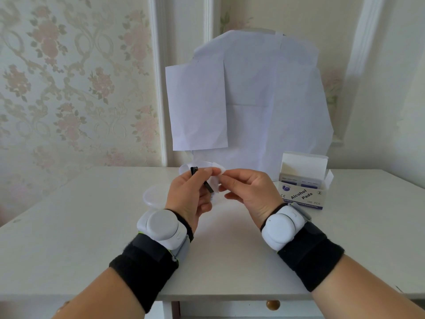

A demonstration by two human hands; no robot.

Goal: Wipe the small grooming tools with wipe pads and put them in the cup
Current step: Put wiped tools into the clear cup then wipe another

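Observation:
My left hand (192, 194) grips a small black nail clipper (202, 179), held almost upright above the table. Beside it, my right hand (250, 191) pinches a small white wipe pad (222, 170) between thumb and fingertips, just right of the clipper's top end. Whether the pad touches the clipper I cannot tell. A clear plastic cup (184, 168) stands on the table right behind both hands, mostly hidden by them. A round translucent lid (153, 196) lies flat on the table to the left of my left hand.
An open box of alcohol pads (302, 192) stands on the white table (80, 226) to the right of my right hand. White paper sheets (248, 100) cover something upright at the back. A drawer knob (273, 304) shows below the front edge.

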